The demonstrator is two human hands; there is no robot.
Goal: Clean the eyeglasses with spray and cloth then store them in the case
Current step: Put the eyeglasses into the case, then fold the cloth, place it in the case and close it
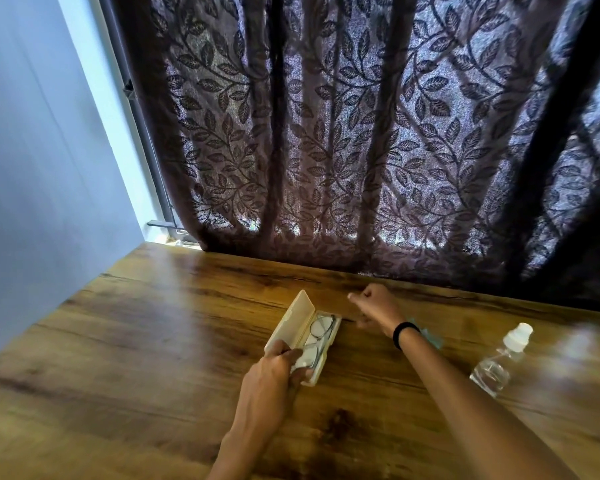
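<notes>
Wire-rimmed eyeglasses [321, 332] (in open cream case [293, 323])

Right hand [374, 308] motion-blurred; finger positions unreadable. Pale blue cloth [432, 336] mostly hidden behind the right wrist. Left hand [274, 372] covers the near end of the case [293, 327] and part of the eyeglasses [321, 329]. Both forearms cut off at the bottom edge.

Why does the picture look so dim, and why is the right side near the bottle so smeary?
Head view: light comes from behind the curtain, so the room is backlit and dim; a pale sheen of glare lies on the table; the spray bottle and the tabletop to its right look smeared by blur; the wide lens bends the window frame and wall; the right hand is slightly soft.
</notes>
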